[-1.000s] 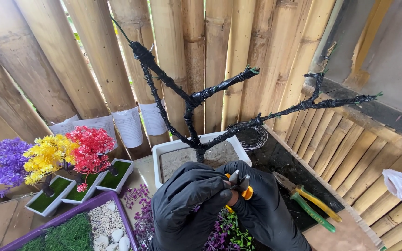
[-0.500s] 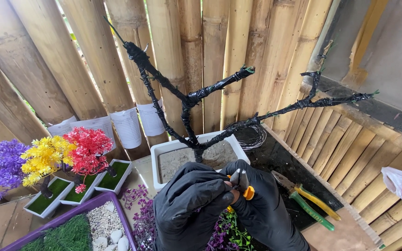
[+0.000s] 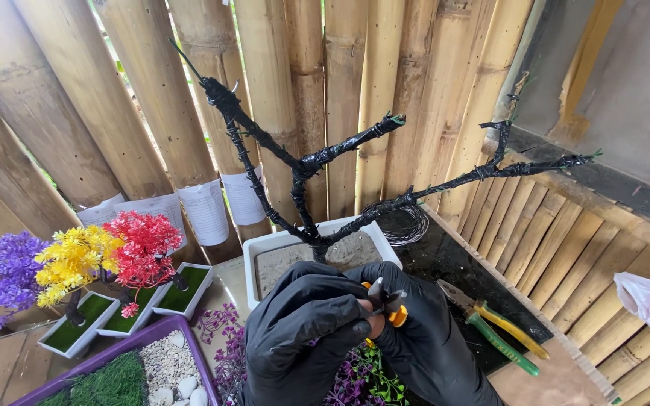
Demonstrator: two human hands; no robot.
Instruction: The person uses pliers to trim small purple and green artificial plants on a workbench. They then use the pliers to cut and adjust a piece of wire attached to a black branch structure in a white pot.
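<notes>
Because both gloved hands are bunched together over one small tool, a slip is the likeliest trouble. The left hand [image 3: 306, 331] curls its fingers [image 3: 355, 327] tight against the right hand [image 3: 415, 331], and between them they pinch an orange-handled cutter [image 3: 389, 307] whose metal tip is barely visible. I cannot tell what the tip bites on. If it jumps free, it could nick a glove or jerk up into the black-taped wire tree [image 3: 317, 180] that rises just beyond the fingertips, bending a branch or loosening the trunk in its bed.

Directly past the fingers sits a white rectangular pot [image 3: 265, 252], filled with grey, sandy fill in which the trunk is planted. Well off to the left of the fingers, small white trays [image 3: 182, 297] hold green turf and little purple, yellow and red flower trees [image 3: 77, 259]. Nearer, below and left of the left hand, a purple tray [image 3: 197, 349] carries white pebbles and a patch of green grass. Loose purple and green sprigs [image 3: 362, 380] lie under the wrists. To the right of the fingers, green-and-yellow pliers [image 3: 502, 334] rest on the dark counter [image 3: 445, 259], close enough for an elbow to knock them.
</notes>
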